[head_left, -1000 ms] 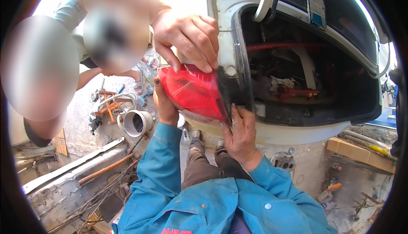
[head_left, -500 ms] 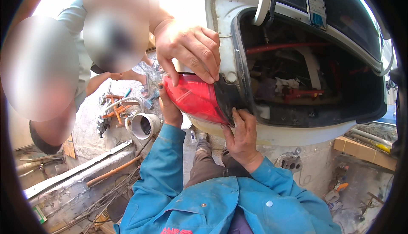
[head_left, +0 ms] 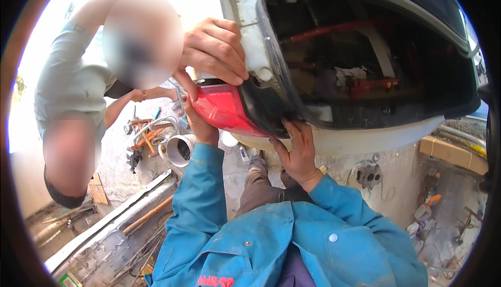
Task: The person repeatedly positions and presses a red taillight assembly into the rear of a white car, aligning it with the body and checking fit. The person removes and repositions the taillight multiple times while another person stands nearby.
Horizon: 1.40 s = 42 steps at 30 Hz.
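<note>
A red tail light (head_left: 222,108) with a black inner housing (head_left: 263,102) sits at the rear corner of a white car, beside the open trunk. My left hand (head_left: 202,125) grips the lamp's outer lower side, with most of its fingers hidden behind the red lens. At the housing's lower end, my right hand (head_left: 298,154) pinches the black edge between thumb and fingers. Another person's hand (head_left: 215,52) presses on the lamp's upper edge from the far side.
The open trunk (head_left: 334,88) holds dark clutter and a red bar. A second person (head_left: 75,86) is at the left. Orange metal tools (head_left: 148,133) and a white round container (head_left: 180,150) lie on the floor. A long cardboard box (head_left: 453,155) is at the right.
My view has shifted, so the car and lamp appear further up and left. The lens shows at a flatter angle. All three hands stay on the lamp, and the person at left has shifted.
</note>
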{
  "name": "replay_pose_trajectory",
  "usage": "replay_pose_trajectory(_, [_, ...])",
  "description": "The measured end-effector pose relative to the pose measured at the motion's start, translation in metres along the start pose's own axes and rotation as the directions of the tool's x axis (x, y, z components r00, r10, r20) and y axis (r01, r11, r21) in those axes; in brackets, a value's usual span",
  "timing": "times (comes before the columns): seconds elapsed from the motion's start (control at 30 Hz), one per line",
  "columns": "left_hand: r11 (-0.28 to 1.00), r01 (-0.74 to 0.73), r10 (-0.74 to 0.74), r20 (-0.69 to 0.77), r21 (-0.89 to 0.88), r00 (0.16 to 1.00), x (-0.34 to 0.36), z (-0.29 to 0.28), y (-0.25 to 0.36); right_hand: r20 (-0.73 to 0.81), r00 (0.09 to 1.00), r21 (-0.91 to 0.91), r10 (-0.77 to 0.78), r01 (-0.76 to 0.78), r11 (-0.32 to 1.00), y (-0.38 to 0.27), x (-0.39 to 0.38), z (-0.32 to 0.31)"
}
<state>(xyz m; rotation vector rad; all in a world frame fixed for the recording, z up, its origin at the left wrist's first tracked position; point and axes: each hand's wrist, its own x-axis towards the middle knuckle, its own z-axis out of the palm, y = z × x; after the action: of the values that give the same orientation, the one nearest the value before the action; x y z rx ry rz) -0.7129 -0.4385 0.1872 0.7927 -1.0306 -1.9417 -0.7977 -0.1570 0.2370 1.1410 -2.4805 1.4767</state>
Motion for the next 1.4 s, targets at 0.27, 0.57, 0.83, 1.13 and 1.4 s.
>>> replay_pose_trajectory(0.27, [0.999, -0.008, 0.009, 0.025, -0.042, 1.000, 0.006, -0.005, -0.007, 0.040, 0.971, -0.047, 0.236, -0.234, 0.971, 0.036, -0.035, 0.005])
replay_pose_trajectory(0.57, [0.939, -0.155, 0.117, 0.141, 0.305, 0.983, 0.011, -0.003, 0.003, 0.018, 0.987, -0.093, 0.160, -0.157, 0.983, 0.049, -0.039, 0.006])
replay_pose_trajectory(0.83, [0.990, -0.006, 0.009, -0.024, 0.138, 1.000, -0.018, 0.045, 0.030, -0.018, 0.981, -0.069, 0.193, -0.193, 0.979, 0.047, -0.039, 0.006])
replay_pose_trajectory(1.13, [0.780, -0.407, 0.366, 0.180, 0.476, 0.913, -0.016, 0.032, 0.037, 0.067, 0.971, -0.092, 0.228, -0.221, 0.971, 0.034, -0.032, 0.002])
replay_pose_trajectory(1.4, [0.621, -0.446, 0.372, 0.259, 0.644, 0.891, -0.022, 0.052, 0.055, 0.164, 0.969, -0.190, 0.187, -0.156, 0.969, 0.033, -0.026, -0.006])
